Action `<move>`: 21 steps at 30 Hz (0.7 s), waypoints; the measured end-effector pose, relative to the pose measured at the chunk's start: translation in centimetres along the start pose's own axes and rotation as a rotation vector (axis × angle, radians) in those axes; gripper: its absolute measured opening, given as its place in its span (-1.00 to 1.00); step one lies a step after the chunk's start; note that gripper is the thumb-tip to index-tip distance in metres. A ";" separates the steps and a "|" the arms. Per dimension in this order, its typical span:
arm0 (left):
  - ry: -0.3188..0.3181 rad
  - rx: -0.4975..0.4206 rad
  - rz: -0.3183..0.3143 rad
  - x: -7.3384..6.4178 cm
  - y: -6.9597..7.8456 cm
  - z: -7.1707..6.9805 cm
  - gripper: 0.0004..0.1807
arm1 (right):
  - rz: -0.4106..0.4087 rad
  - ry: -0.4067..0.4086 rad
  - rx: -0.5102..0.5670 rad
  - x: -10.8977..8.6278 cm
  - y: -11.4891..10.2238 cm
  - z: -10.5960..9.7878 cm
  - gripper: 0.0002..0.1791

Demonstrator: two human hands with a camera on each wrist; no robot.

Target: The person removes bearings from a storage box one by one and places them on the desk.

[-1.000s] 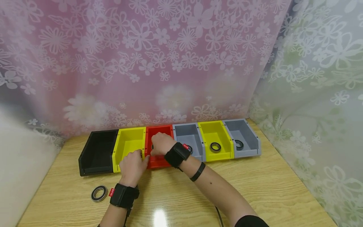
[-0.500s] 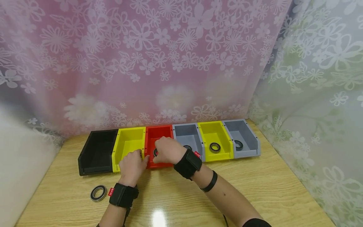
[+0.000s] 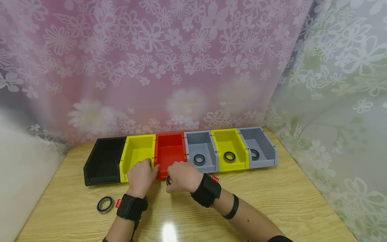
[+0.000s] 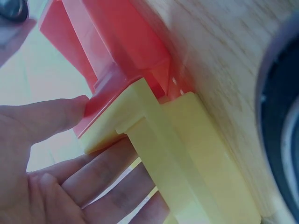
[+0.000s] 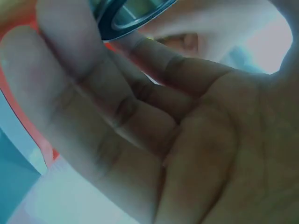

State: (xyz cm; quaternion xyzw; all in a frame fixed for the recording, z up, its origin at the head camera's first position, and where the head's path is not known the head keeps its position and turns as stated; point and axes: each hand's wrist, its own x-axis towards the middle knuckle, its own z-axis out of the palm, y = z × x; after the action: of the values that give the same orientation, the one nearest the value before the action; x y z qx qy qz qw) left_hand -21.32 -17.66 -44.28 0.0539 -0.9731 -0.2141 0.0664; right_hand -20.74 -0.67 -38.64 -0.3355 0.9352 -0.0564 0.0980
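At the right hand [image 3: 183, 176]'s fingertips, pinched, sits the held bearing [image 3: 167, 181], just by the front edge of the red bin [image 3: 170, 151]. To that hand's left, the left hand [image 3: 140, 176] grips the adjoining walls of the red bin and the yellow bin [image 3: 138, 146], its thumb on the red side. Beside the left wrist, the loose bearing [image 3: 100, 205] lies flat on the table [image 3: 196, 216].

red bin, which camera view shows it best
The head view: the open inside of the red bin shows there, though the left grip and right grip cover parts of its front. The left wrist view shows only part of it, close up and cut off at the top. The right wrist view shows just red slivers.
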 end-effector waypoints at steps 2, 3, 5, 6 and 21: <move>-0.001 0.003 0.002 0.1 0.0 -0.1 -0.62 | -0.001 -0.010 -0.043 -0.1 -0.2 0.7 -0.62; -0.001 0.005 0.004 0.1 0.0 -0.1 -0.62 | -0.002 -0.013 -0.069 -0.1 -0.3 1.0 -0.61; -0.002 0.005 0.006 0.2 -0.1 -0.1 -0.62 | -0.002 -0.018 -0.107 -0.2 -0.6 1.7 -0.61; -0.002 0.006 0.007 0.2 -0.2 -0.1 -0.62 | -0.006 -0.018 -0.122 -0.3 -0.7 2.0 -0.61; -0.022 -0.006 -0.002 0.5 0.1 -0.5 -0.61 | -0.058 -0.014 -0.198 -0.2 -0.8 4.5 -0.63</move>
State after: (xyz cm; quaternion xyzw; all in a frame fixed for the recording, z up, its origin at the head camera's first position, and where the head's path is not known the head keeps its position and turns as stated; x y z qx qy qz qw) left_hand -21.70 -17.85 -43.79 0.0522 -0.9731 -0.2176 0.0555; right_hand -19.06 -1.32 -42.86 -0.3708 0.9254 0.0359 0.0693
